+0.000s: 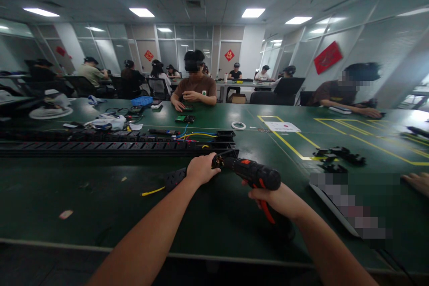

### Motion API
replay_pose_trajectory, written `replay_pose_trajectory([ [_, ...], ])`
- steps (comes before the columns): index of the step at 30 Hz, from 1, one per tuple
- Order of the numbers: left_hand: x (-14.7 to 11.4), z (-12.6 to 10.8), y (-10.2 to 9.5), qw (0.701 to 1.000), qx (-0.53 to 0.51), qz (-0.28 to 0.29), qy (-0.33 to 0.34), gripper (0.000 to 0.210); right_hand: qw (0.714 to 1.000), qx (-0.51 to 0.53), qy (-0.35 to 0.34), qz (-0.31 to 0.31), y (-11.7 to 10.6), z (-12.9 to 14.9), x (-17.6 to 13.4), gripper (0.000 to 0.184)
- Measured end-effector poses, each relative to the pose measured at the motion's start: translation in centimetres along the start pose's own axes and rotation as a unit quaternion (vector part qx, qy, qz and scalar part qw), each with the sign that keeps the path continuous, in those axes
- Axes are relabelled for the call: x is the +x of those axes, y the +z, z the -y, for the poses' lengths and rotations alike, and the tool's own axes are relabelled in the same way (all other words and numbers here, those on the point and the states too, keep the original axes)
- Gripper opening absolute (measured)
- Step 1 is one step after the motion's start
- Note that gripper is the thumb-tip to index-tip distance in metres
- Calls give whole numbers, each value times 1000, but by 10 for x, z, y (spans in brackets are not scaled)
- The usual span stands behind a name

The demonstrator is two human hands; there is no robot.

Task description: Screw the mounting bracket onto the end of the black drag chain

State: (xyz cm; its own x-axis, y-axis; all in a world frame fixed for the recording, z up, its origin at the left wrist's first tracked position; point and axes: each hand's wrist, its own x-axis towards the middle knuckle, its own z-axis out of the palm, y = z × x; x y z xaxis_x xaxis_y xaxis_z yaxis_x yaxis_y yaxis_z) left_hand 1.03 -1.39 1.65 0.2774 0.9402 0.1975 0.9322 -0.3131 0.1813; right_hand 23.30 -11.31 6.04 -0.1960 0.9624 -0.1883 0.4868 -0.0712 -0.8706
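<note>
While the right grip (275,199) holds a drill (256,173), the left (201,169) clasps black hardware (176,179).

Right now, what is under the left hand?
A black strip runs under the left hand; a dark end piece shows beyond it, near the drill. What the hand covers, including whether these join, cannot be seen.

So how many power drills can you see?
1: the black-and-orange power drill in the right hand, its nose pointing toward the left hand. More could be hidden from view.
</note>
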Motion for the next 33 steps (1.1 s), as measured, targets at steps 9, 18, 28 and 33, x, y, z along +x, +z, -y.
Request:
replay_pose_trajectory([
  [9, 1, 2, 2, 1000, 0, -5, 8, 62, 1000, -19, -14, 7, -1, 0, -1, 24],
  [18, 0, 1, 2, 1000, 6, 0, 8, 62, 999, -40, -14, 14, -1, 2, -2, 25],
  [28, 2, 3, 5, 1000, 11, -11, 14, 61, 1000, -22, -18, 13, -2, -4, 1, 22],
  [33, 2, 4, 6, 1000, 4, -20, 19, 59, 999, -11, -27, 15, -3, -7, 4, 19],
])
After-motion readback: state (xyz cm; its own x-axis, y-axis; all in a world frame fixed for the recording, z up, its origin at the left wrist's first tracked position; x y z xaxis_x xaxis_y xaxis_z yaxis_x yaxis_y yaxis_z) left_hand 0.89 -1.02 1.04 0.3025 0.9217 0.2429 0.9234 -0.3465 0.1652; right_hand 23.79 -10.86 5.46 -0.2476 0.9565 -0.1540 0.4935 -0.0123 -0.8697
